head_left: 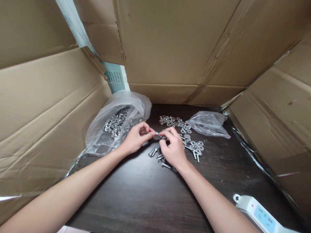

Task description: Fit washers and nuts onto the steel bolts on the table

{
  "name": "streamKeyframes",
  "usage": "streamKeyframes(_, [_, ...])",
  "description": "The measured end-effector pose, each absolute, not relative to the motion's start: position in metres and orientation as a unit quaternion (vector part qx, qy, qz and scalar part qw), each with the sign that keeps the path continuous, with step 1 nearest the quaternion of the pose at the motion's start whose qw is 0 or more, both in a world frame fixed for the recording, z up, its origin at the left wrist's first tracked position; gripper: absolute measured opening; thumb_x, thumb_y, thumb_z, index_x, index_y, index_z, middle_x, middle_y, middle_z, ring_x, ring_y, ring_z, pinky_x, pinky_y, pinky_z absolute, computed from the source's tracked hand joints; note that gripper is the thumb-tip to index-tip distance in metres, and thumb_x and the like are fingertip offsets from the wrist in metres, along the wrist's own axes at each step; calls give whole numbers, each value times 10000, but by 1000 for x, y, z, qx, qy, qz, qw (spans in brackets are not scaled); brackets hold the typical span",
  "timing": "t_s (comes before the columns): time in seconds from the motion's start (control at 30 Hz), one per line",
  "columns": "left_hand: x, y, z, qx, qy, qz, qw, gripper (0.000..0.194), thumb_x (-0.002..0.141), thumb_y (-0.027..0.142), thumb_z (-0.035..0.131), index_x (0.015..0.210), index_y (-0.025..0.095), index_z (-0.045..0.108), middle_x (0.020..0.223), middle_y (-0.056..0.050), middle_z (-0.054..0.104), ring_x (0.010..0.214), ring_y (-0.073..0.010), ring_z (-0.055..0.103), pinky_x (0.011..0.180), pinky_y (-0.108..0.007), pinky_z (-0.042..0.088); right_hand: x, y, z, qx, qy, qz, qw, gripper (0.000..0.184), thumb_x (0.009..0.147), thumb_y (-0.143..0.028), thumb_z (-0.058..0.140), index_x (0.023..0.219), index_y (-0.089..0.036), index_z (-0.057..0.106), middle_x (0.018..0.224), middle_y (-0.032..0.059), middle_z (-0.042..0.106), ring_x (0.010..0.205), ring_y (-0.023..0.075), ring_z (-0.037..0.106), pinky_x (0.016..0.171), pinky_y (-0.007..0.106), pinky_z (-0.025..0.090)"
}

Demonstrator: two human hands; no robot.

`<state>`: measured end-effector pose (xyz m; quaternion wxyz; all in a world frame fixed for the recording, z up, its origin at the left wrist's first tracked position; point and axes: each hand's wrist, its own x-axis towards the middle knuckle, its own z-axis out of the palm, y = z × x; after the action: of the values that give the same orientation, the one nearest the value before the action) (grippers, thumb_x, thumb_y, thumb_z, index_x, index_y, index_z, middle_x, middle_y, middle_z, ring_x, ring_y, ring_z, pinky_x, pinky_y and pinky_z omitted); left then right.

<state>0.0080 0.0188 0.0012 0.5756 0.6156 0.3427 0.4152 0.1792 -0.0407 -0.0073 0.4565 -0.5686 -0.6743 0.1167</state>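
One fastener (156,133) is pinched in the left hand (135,138).

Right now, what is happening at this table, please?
A person's left hand pinches a small metal fastener, and the right hand is close beside it. Loose bolts and washers lie on the dark table around the right hand. At left, a plastic bag holds more metal hardware.

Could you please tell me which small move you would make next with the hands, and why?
I would probably steady the left hand and gently turn the small metal piece with the right hand: the left fingertips appear to pinch it, and the right fingertips are right beside it, well placed for a fine adjustment.
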Motion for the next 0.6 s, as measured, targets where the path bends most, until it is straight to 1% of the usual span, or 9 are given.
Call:
streamKeyframes(0.13, [7, 18, 1, 615, 339, 412, 581, 364, 787, 303, 793, 785, 194, 446, 875, -30, 749, 774, -138, 691, 804, -301, 547, 179, -42, -5, -566, -671, 125, 463, 302, 802, -102, 513, 983, -212, 729, 961, 54, 637, 843, 208, 601, 737, 356, 473])
streamKeyframes(0.33, [7, 19, 1, 620, 343, 410, 574, 371, 782, 324, 797, 787, 196, 449, 886, -35, 747, 781, -144, 688, 803, -305, 548, 178, -45, 0, -526, -683, 116, 493, 352, 798, -79, 483, 1023, -222, 714, 943, 45, 629, 812, 197, 596, 764, 354, 499])
streamKeyframes(0.5, [7, 19, 1, 621, 347, 409, 572, 375, 777, 333, 799, 782, 195, 450, 885, -32, 743, 764, -137, 679, 794, -300, 547, 179, -43, -2, -532, -683, 106, 489, 453, 783, -81, 493, 1167, -225, 684, 971, 47, 627, 803, 198, 597, 783, 359, 519])
streamKeyframes(0.6, [7, 19, 2, 618, 348, 408, 574, 370, 778, 326, 799, 782, 194, 453, 882, -30, 744, 771, -138, 682, 797, -297, 545, 179, -42, -3, -539, -681, 111, 484, 407, 797, -85, 497, 1114, -222, 713, 981, 53, 631, 790, 194, 596, 763, 352, 522])
